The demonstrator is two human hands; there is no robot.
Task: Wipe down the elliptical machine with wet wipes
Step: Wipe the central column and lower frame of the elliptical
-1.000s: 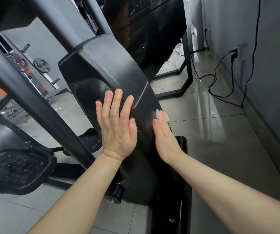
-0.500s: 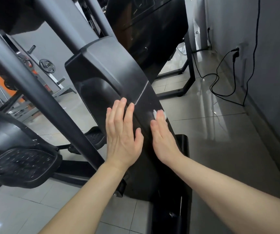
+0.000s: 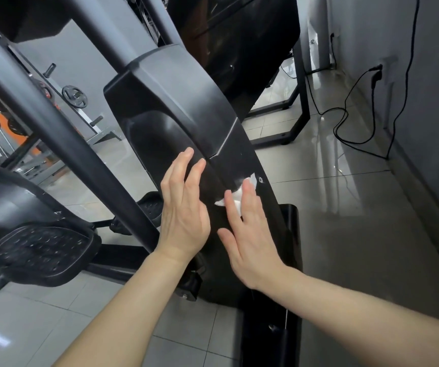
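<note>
Reaching up from the bottom edge, two bare forearms lead to a pair of hands that lie side by side, near each other but not touching, on the elliptical machine (image 3: 176, 102). The left hand (image 3: 184, 210) rests flat with straight fingers against the side of the machine's black cover, holding nothing. The right hand (image 3: 250, 234) lies flat too, its straight fingers pressing a white wet wipe (image 3: 250, 180) onto the narrow front face of the cover (only crumpled corners of the wipe show past the fingertips and beside the forefinger). Just above the wipe a thin seam crosses the cover. Below the hands the cover meets a black base rail (image 3: 266, 327) on the pale floor tiles (image 3: 28, 327). To the left a studded black pedal (image 3: 38, 250) hangs low, and a thick dark bar (image 3: 54, 133) slants across in front of it. Further off on the right, a black cable (image 3: 345, 123) loops over the glossy floor up to a plug (image 3: 375, 70) in the grey wall. Behind the cover stands a black metal frame (image 3: 301, 102), and far left a weight plate (image 3: 75, 96) sits on a rack.
</note>
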